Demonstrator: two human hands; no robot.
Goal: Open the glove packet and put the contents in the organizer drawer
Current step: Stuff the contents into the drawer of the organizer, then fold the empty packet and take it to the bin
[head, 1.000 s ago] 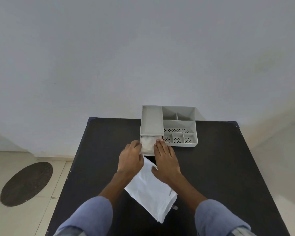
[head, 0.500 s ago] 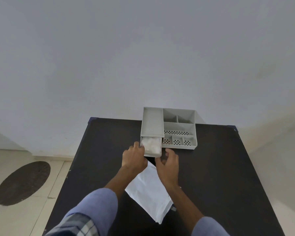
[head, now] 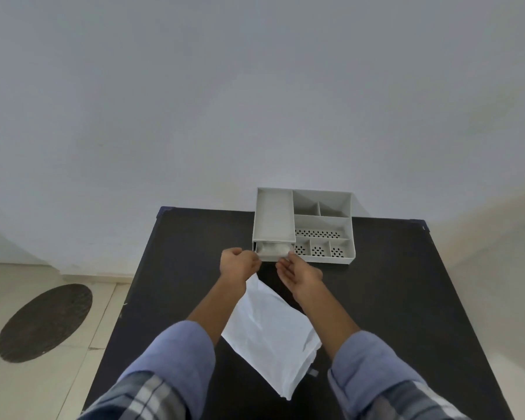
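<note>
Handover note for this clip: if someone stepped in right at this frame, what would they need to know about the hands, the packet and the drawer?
Left hand: loosely curled at the drawer's left front corner, holding nothing visible.
Right hand: open, fingertips at the drawer's right front corner.
Organizer: at the table's far edge; drawer partly pulled out.
Gloves: white bundle inside the drawer.
Packet: lies flat on the table between the forearms.
Done: contents in the drawer.
Left: probably push the drawer shut.

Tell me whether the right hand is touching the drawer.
Touching. The head view shows the right hand's fingertips against the drawer's front corner.
</note>
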